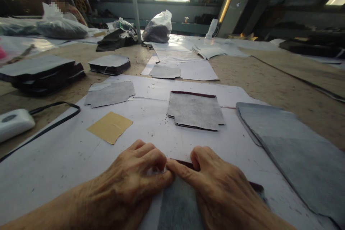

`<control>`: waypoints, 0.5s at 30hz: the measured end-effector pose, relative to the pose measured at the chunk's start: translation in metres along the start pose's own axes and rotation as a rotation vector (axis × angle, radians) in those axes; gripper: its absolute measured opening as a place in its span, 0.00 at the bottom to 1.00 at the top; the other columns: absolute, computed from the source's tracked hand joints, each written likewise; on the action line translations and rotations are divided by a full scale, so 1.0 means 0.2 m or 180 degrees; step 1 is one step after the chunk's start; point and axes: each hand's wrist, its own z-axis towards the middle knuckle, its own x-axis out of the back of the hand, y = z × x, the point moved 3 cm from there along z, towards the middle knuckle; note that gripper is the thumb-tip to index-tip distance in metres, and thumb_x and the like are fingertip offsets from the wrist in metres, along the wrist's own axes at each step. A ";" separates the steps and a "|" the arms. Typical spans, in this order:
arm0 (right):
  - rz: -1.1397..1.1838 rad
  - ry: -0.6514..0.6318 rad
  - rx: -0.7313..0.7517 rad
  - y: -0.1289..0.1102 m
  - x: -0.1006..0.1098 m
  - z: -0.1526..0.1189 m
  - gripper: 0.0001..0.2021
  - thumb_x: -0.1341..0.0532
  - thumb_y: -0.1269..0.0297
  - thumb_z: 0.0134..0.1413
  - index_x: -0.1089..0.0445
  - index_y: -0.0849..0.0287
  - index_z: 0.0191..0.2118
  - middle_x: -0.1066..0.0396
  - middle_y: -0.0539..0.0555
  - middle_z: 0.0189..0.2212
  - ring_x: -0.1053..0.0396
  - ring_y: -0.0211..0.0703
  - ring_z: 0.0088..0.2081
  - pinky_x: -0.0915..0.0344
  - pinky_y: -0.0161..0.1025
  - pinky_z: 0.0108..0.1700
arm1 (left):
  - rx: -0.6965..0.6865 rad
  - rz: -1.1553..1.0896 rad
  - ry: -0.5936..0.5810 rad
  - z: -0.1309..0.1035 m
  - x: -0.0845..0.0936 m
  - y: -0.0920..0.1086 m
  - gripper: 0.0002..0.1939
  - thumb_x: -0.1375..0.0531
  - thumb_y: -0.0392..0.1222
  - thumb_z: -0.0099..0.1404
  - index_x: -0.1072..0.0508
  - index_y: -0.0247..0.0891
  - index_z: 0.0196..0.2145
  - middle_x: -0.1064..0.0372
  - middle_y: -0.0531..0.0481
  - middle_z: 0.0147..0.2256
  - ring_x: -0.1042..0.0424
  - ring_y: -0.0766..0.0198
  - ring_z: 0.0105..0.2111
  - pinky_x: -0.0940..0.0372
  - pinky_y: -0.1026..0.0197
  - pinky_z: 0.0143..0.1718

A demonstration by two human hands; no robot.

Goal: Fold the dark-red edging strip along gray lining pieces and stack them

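Observation:
A grey backed panel (pixel 179 205) with a dark maroon strip along its far edge lies on white paper at the front. My left hand (pixel 137 172) is closed, its thumb and curled fingers pinching the panel's far left corner. Beside it, my right hand (pixel 215 176) presses the same edge with its thumb, its fingers bent over the maroon strip. The two thumbs meet at the corner. Both hands hide much of the panel. Farther off lies a similar grey panel (pixel 195 109) with a maroon strip along its top edge.
Large grey sheets (pixel 293 143) are stacked at right. A tan square (pixel 110 127) and a notched grey piece (pixel 110 93) lie at left. Beyond are stacked panels (pixel 40 66), a white device (pixel 14 124) with a black cord, and a filled plastic bag (pixel 158 27). A person sits far left.

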 end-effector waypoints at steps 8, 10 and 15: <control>0.0738 0.1335 -0.0452 0.14 0.25 -0.16 0.16 0.49 0.71 0.55 0.34 0.49 0.46 0.35 0.49 0.38 0.34 0.33 0.35 0.34 0.27 0.34 | 0.0153 0.0196 -0.0242 0.01 0.01 0.01 0.15 0.51 0.29 0.58 0.35 0.39 0.42 0.41 0.47 0.35 0.40 0.63 0.33 0.43 0.55 0.36; 0.0196 0.1665 -0.0660 0.18 0.32 -0.29 0.10 0.47 0.66 0.56 0.31 0.51 0.42 0.33 0.49 0.37 0.33 0.33 0.35 0.34 0.25 0.34 | 0.0184 0.0192 -0.0284 -0.02 0.00 0.01 0.17 0.53 0.28 0.60 0.35 0.41 0.43 0.40 0.47 0.36 0.39 0.64 0.34 0.40 0.58 0.36; -0.0391 0.1397 -0.0609 0.16 0.34 -0.56 0.11 0.48 0.75 0.55 0.30 0.59 0.39 0.33 0.53 0.32 0.34 0.34 0.33 0.35 0.29 0.35 | 0.0648 0.0392 0.0431 -0.11 -0.02 -0.08 0.16 0.50 0.41 0.63 0.37 0.51 0.49 0.41 0.52 0.44 0.35 0.67 0.37 0.36 0.68 0.35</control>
